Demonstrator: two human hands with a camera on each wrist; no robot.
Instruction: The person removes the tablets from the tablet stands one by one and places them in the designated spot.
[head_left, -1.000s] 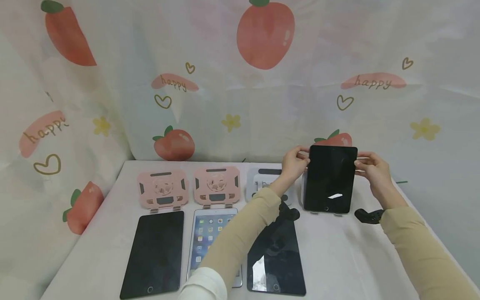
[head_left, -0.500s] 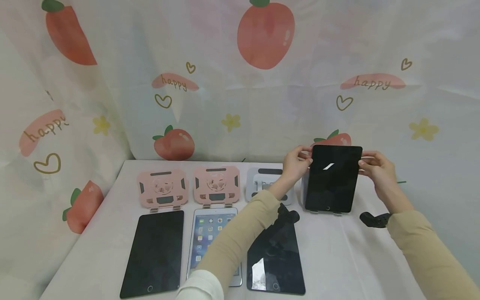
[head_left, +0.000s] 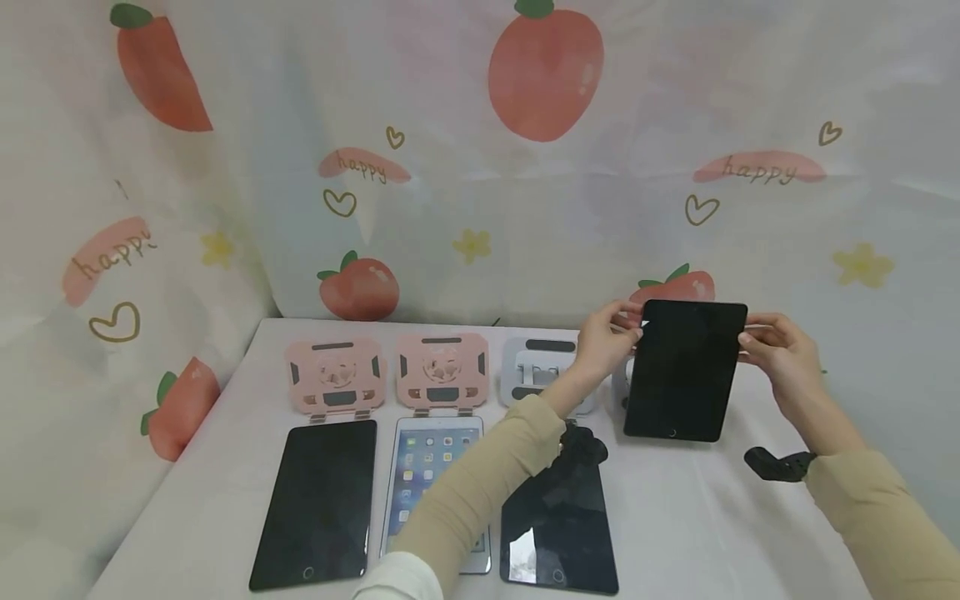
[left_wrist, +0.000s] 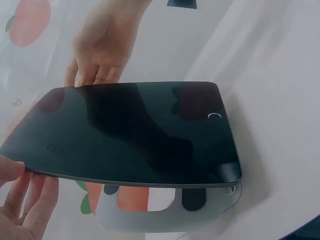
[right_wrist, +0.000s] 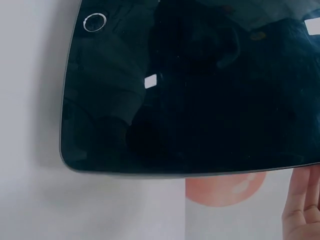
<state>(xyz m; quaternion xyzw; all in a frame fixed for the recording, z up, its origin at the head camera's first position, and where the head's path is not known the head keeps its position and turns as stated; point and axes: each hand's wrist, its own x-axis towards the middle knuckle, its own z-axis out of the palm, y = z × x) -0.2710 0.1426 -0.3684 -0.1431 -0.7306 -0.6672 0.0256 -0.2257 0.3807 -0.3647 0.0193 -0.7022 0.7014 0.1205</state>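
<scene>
My left hand (head_left: 606, 343) and right hand (head_left: 787, 360) hold a black-screened tablet (head_left: 684, 375) upright by its two side edges, near the top. Each pinches with the thumb at the front edge and fingers behind. Behind the tablet's left edge shows part of a pale grey tablet stand (head_left: 621, 385); more of this stand (left_wrist: 165, 222) appears under the tablet in the left wrist view. The tablet's lower edge is clear of the stand's front lip in the head view, as far as can be seen. In the right wrist view, the right hand's fingers (right_wrist: 300, 195) touch the tablet's edge.
Two pink stands (head_left: 337, 375) and a grey-white stand (head_left: 542, 371) lie along the table's back. In front of them lie a dark tablet (head_left: 318, 500), a white tablet (head_left: 427, 467) with a lit screen, and another dark tablet (head_left: 558, 542). A patterned curtain (head_left: 420, 83) hangs behind.
Both hands have moved the tablet to the right and slightly toward me, off the grey stand's front, part of which now shows at its left. The head view has shifted slightly.
</scene>
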